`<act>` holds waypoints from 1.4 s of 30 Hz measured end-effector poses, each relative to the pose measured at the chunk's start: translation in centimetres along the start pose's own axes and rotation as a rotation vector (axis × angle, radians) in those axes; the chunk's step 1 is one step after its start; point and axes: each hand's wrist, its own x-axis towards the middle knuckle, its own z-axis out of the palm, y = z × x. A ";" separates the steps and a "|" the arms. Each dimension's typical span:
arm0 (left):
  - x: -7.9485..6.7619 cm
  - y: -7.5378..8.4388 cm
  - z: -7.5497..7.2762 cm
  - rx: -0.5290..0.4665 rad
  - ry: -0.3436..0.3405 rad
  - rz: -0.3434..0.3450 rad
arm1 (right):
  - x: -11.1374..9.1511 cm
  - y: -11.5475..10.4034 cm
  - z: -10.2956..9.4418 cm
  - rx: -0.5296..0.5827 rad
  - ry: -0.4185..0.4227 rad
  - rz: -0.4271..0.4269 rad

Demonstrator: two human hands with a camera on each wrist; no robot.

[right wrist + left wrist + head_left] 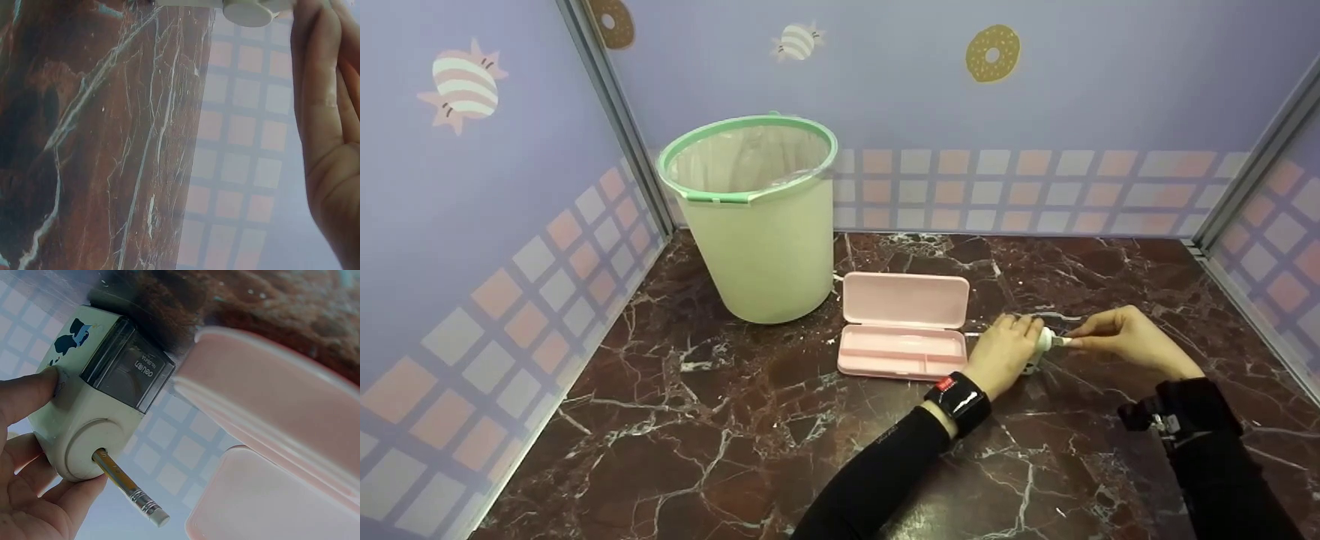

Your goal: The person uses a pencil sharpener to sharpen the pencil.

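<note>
A white desktop pencil sharpener (67,399) with a dark clear shavings drawer (128,370) lies in the grasp of my left hand (1006,349). The left thumb presses its side while the other fingers curl round underneath. A short yellow pencil (121,477) is stuck in the sharpener's round opening, its white eraser end pointing out. On the opposite side, my right hand (1132,343) pinches the small crank handle (1061,341) between thumb and fingers. In the right wrist view, a round white part of the sharpener (247,12) shows at the top edge, near the right fingers.
Just left of the left hand lies a pink pencil case (904,351), its lid raised and its compartments showing. Behind it to the left stands a pale green bin (769,247) with a clear liner. Patterned purple panels (900,82) wall in the dark marbled tabletop (750,442).
</note>
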 end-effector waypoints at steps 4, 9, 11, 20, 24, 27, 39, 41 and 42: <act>0.0 0.0 0.0 0.005 -0.001 -0.004 | 0.2 0.2 0.1 0.029 0.040 -0.002; 0.0 0.0 0.0 0.006 0.005 0.001 | 0.6 0.3 0.2 0.131 0.070 -0.018; 0.0 -0.1 0.0 0.000 0.009 0.001 | 0.7 0.3 0.3 0.154 0.087 -0.025; 0.1 -0.1 0.2 -0.021 0.024 0.003 | 1.4 0.6 0.6 0.187 0.181 -0.019; 0.1 -0.1 0.2 -0.031 0.009 -0.001 | 1.7 0.8 0.8 0.242 0.197 -0.023; 0.1 -0.1 0.1 -0.040 -0.006 -0.003 | 1.8 1.0 0.9 0.280 0.202 -0.020; 0.0 -0.1 -0.3 -0.063 -0.117 0.002 | 2.8 1.5 1.8 0.434 0.273 -0.081; 0.1 -0.1 -0.3 -0.070 -0.117 -0.003 | 2.9 1.5 1.9 0.413 0.289 -0.084; 0.1 -0.1 -0.3 -0.071 -0.115 -0.004 | 3.0 1.5 1.9 0.389 0.302 -0.083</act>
